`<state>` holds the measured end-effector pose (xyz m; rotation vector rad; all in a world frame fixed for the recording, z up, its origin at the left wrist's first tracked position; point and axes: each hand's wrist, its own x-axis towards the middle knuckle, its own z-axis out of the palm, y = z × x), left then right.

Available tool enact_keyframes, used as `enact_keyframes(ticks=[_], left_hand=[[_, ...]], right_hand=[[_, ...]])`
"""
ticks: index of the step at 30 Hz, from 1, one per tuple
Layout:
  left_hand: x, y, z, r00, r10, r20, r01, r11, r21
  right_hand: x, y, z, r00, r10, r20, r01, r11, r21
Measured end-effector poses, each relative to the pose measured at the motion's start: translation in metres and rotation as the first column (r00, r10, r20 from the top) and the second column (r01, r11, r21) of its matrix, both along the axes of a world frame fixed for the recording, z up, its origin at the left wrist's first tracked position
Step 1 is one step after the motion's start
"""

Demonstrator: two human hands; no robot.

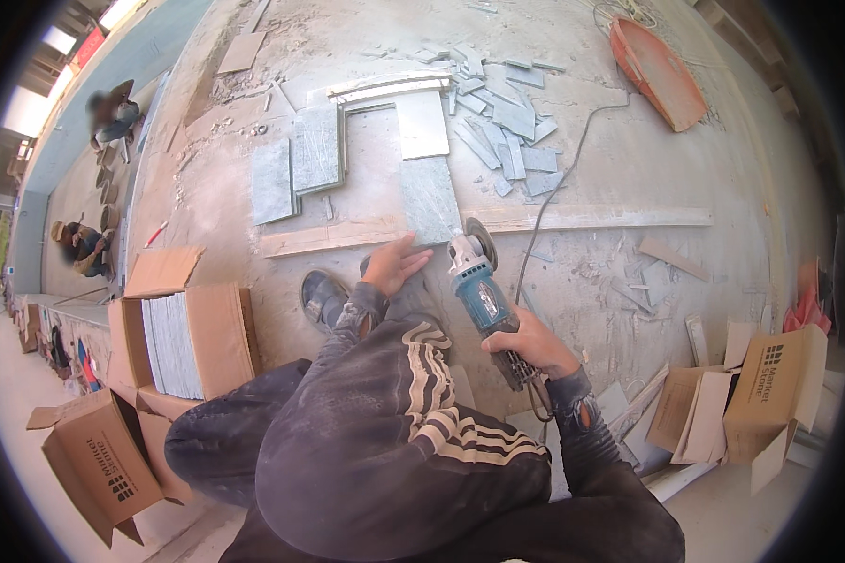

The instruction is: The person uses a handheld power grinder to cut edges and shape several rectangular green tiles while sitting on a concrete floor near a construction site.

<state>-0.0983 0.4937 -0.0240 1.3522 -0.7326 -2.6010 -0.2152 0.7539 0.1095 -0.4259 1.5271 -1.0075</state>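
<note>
My right hand (521, 338) grips the rear body of a teal angle grinder (481, 298), its disc (481, 242) at the right front corner of a grey stone tile (428, 197). My left hand (394, 265) lies open with fingers stretched out at that tile's near edge, just left of the grinder head. The tile rests across a long wooden board (582, 217), with a pale tile (424, 127) beyond it. A dark cord (580, 141) runs away across the floor.
Stacked tiles (317, 150) and scattered offcuts (514, 117) lie ahead. An orange tub (657, 75) is at far right. Cardboard boxes sit left (218, 338) and right (770, 394), one holding tiles. My left shoe (324, 302) is beside the board. Two people (111, 117) (83, 246) crouch at far left.
</note>
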Motion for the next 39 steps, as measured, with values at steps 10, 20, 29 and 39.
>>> enact_keyframes(ticks=[10, 20, 29, 39], left_hand=[[0.017, 0.020, -0.005, 0.989, 0.135, -0.062, -0.147, 0.950, -0.275], [0.056, -0.133, 0.009, 0.942, 0.324, -0.090, -0.327, 0.816, -0.477], [0.063, -0.209, 0.007, 0.923, 0.382, 0.054, -0.304, 0.808, -0.505], [0.076, -0.222, -0.013, 0.694, 0.406, 0.595, 0.486, 0.346, -0.803]], right_hand=[[-0.013, 0.020, 0.027, 0.986, -0.164, -0.008, 0.164, 0.986, 0.016], [-0.020, -0.004, 0.029, 0.980, -0.196, 0.043, 0.194, 0.980, 0.037], [-0.029, -0.026, 0.018, 0.975, -0.200, 0.092, 0.200, 0.980, 0.011], [-0.032, -0.049, 0.033, 0.982, -0.168, 0.088, 0.167, 0.986, 0.019]])
